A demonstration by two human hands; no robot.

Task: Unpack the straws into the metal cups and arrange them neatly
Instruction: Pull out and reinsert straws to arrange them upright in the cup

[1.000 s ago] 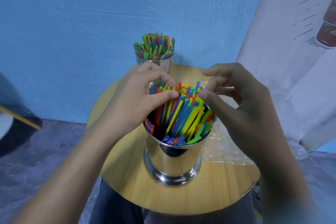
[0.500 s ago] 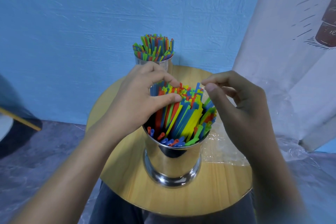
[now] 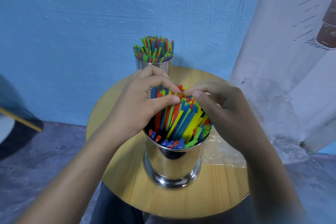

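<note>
While pinching the straws [image 3: 181, 120] by their tips in the near metal cup [image 3: 172, 165] on the tabletop [image 3: 218, 196], left hand [image 3: 138, 105] and right hand [image 3: 223, 114] almost touching. Likely feather-light, springy, slick; best gathered gently as a bundle near the tops.

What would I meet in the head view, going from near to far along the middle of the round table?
The table, near edge → near metal cup → its leaning straws, tops pinched by left hand and right hand → far metal cup, full of straws → blue wall.
</note>
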